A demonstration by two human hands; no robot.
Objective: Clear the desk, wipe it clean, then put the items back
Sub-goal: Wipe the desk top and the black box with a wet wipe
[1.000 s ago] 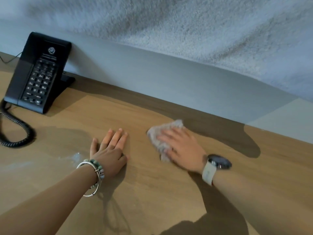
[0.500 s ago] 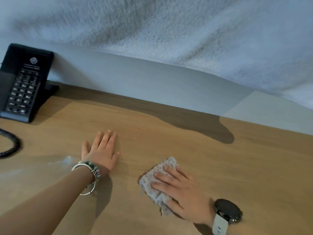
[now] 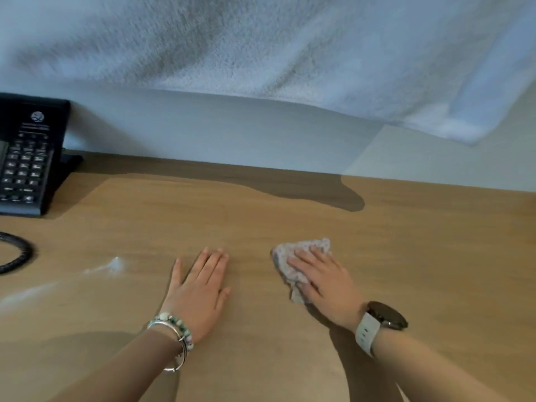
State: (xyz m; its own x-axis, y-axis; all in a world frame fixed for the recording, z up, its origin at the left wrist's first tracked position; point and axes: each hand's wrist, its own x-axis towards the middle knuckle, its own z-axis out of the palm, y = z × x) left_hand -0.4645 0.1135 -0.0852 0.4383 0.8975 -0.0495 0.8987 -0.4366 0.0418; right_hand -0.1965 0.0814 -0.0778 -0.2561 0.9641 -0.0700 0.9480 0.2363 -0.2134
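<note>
I've got the R hand flat, fingers straight, pressing the cloth on the worktop mid-front, L hand spread flat beside it as brace; I'd use even pressure & sweep toward the white smear w/ overlapping passes.

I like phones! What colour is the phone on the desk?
The phone is black, clearest in the head view.

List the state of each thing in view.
desk: whitish smear at its left
cloth: crumpled, on desk under right hand
left hand: flat on desk, fingers straight, holding nothing
right hand: fingers straight, pressing cloth down
phone: standing at back left, cut off by frame
</note>
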